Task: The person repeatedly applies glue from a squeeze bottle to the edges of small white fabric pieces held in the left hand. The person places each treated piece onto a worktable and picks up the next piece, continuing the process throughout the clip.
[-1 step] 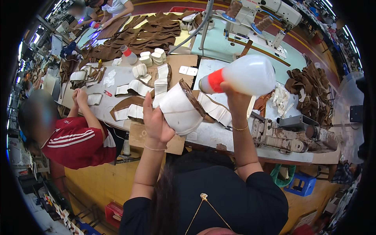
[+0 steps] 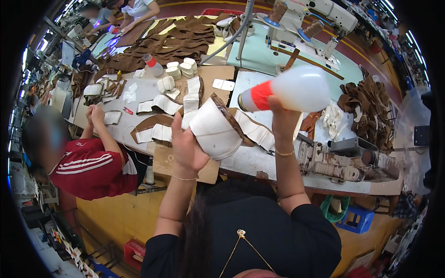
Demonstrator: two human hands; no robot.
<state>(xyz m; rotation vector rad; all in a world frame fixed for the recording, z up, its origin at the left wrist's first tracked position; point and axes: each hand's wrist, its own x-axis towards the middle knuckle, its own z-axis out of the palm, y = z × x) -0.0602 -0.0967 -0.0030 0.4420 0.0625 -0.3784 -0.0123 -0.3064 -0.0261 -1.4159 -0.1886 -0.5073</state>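
Observation:
My left hand (image 2: pixel 190 150) holds up a cup-shaped white fabric piece (image 2: pixel 215 129) with a brown edge, the thumb raised beside it and the fingers partly hidden behind it. In my right hand (image 2: pixel 282 118) is a translucent white plastic bottle (image 2: pixel 303 88) with a red band. It lies nearly on its side, its narrow end pointing left toward the white piece but apart from it. Behind the held piece, more white-and-brown pieces (image 2: pixel 255 127) rest on the table.
A second red-banded bottle (image 2: pixel 153 66) stands near stacks of white pads (image 2: pixel 174 72). Brown cut strips (image 2: pixel 181 34) cover the far table. A sewing machine (image 2: pixel 320 14) stands at the back right, a worn metal device (image 2: pixel 343 164) at the near right. A person in red (image 2: pixel 92 164) sits at left.
My right hand and the bottle have shifted slightly to the right, away from the white piece. My left hand has barely moved.

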